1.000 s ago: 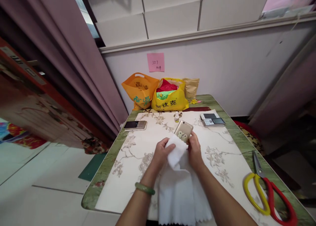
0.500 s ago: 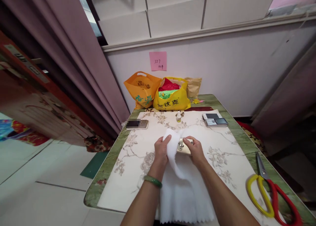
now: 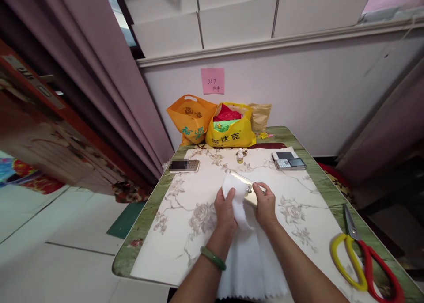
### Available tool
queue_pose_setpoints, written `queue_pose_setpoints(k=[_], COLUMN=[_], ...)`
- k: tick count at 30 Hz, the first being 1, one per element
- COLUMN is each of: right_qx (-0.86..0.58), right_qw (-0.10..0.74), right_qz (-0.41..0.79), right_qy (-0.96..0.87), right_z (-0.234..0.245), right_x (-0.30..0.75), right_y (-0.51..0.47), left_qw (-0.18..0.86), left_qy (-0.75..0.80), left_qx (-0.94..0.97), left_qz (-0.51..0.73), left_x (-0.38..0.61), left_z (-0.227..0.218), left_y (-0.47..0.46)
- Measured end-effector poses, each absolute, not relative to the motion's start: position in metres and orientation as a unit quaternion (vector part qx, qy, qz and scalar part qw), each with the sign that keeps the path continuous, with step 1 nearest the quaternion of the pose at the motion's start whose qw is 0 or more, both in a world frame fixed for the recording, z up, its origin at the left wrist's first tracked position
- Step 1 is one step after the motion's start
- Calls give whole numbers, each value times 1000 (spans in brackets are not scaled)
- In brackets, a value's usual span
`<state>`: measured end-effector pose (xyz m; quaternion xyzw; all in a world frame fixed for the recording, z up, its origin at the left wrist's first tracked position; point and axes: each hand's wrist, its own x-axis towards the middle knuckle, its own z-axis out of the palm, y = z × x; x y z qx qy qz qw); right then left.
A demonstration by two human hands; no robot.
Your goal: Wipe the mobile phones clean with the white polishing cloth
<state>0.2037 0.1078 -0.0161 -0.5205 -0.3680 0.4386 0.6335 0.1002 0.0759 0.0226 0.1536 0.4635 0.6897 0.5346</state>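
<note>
My left hand (image 3: 226,208) is closed on a white cloth (image 3: 233,187) with zigzag-cut edges, pressing it round the left part of a flat gold-coloured slab (image 3: 251,198). The slab is phone-sized and carries a small silver metal fitting on its face; its exact kind is unclear. It tilts down to the right above the table. My right hand (image 3: 266,204) grips the slab's right end, thumb on top. The rest of the white cloth hangs below my hands towards the table's front edge. A green bangle (image 3: 213,258) circles my left wrist.
Large scissors (image 3: 359,250) with yellow and red handles lie at the right. A keypad phone (image 3: 192,165) lies at the left, two phones (image 3: 291,163) at the right. A small bottle (image 3: 240,156) stands behind my hands. Orange (image 3: 188,117) and yellow bags (image 3: 247,133) stand at the back.
My left hand has moved right and slightly down with the cloth. The gold slab has turned, and its upper left edge now shows above the cloth.
</note>
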Motion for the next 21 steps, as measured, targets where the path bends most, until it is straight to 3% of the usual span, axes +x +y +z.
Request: queue_pose_setpoints(k=[7,10,14,17,21], right_qx=[-492,-471,-471,-460,-437], right_qw=[563,536,568,630,653], right_qz=[504,517,554,565,572], right_qy=[-432,-473,-386,-269,-235], right_z=[-9,-10,-12,-12,-14], right_x=[197,193,193,196,200], right_y=[95,93,98,106,114], left_qw=[537,493,452,522,631], left_qy=[467,479,504,489,464], left_qx=[116,136,103,69,98], left_qz=[693,714,728,695,614], left_x=[92,77,58,42,14], left_z=[22,31,35,34,35], left_y=[87,101,120,131,143])
